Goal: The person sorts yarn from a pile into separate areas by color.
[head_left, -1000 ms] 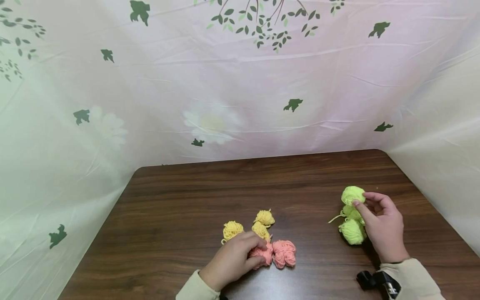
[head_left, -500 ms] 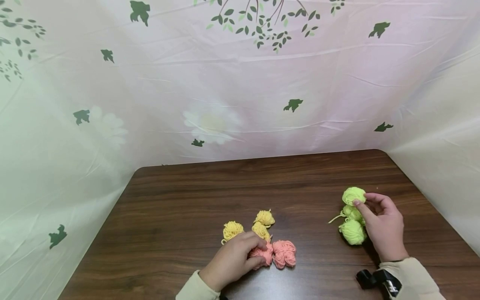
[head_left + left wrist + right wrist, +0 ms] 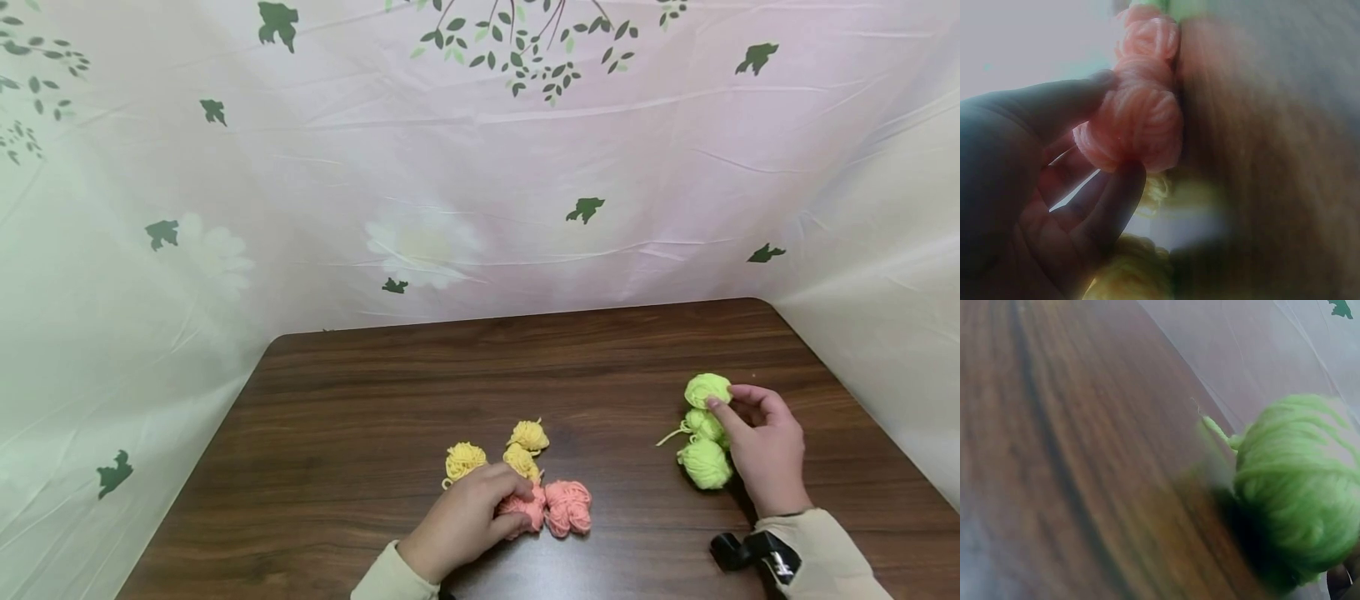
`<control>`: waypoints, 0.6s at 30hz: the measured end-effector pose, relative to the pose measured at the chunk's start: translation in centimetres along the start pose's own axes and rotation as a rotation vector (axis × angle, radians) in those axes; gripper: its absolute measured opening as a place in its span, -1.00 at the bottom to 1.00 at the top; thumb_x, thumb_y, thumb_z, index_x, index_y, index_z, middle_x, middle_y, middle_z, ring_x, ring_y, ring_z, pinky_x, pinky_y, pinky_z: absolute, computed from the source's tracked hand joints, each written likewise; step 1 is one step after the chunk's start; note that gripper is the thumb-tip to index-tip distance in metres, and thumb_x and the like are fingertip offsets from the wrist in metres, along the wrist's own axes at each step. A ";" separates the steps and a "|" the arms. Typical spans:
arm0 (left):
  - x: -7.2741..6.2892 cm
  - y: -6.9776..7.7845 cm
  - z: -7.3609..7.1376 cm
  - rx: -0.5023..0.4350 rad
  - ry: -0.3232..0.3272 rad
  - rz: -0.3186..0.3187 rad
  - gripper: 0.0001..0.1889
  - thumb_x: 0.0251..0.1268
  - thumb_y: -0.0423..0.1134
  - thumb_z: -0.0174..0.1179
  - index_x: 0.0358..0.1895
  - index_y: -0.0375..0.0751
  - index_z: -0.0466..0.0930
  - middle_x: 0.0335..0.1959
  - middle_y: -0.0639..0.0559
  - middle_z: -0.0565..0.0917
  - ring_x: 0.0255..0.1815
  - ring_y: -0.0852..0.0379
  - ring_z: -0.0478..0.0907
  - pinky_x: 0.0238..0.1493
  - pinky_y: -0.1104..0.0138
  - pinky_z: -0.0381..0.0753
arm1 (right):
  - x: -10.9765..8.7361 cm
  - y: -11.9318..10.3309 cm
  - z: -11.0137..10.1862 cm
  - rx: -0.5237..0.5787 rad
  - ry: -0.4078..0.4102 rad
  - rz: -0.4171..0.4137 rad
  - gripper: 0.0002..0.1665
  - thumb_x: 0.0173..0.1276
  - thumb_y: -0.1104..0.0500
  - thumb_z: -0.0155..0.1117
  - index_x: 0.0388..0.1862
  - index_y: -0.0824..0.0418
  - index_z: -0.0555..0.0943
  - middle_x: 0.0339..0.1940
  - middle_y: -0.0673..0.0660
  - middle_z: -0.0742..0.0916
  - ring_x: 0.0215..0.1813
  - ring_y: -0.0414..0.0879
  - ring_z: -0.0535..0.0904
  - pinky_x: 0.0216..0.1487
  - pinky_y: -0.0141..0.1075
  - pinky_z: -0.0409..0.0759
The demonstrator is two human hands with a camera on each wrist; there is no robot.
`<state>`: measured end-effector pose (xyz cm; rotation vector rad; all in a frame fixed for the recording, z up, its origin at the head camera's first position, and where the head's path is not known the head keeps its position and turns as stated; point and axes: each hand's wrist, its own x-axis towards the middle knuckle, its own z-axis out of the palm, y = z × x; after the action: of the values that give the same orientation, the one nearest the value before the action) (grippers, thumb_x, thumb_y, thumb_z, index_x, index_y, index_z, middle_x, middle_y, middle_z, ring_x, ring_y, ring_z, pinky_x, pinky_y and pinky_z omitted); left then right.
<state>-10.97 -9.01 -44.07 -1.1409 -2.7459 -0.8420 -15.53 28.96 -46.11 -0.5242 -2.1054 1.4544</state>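
Note:
My left hand pinches a pink yarn ball between thumb and fingers. In the left wrist view, the thumb lies on one side of this pink ball and a fingertip on the other. Another pink yarn ball sits right beside it. At the right, my right hand holds the upper light green yarn ball between thumb and fingers. Below it lie a second green ball, partly covered, and a third one, which fills the right side of the right wrist view.
Yellow yarn balls lie just beyond my left hand: one at left, one farther back, and one behind the pink. A loose green yarn end trails left. The brown wooden table meets a printed curtain behind.
The upper green ball has shifted very slightly to the right in my right fingers. My left hand and the pink and yellow balls stay where they were.

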 end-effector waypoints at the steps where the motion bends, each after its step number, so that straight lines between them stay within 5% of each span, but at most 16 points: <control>1: 0.0 0.0 0.0 0.000 -0.001 -0.001 -0.86 0.29 -0.13 0.38 -0.16 0.02 0.66 -0.12 0.27 0.66 -0.09 0.39 0.53 -0.03 0.48 0.53 | 0.0 0.0 0.0 -0.003 -0.001 0.004 -0.69 0.25 0.17 0.51 -0.07 0.15 0.62 -0.30 -0.29 0.65 -0.22 -0.41 0.55 -0.29 -0.63 0.44; 18: 0.0 0.0 0.0 0.003 0.004 0.005 -0.86 0.30 -0.15 0.38 -0.14 0.01 0.66 -0.12 0.26 0.66 -0.09 0.38 0.53 -0.04 0.50 0.53 | 1.1 0.5 0.5 -0.030 -0.009 0.037 -0.69 0.28 0.06 0.49 -0.08 0.08 0.61 -0.29 -0.21 0.62 -0.22 -0.36 0.53 -0.30 -0.58 0.43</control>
<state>-10.98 -9.02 -44.13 -1.1437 -2.7386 -0.8384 -16.72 29.38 -46.55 -0.5717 -2.1382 1.4502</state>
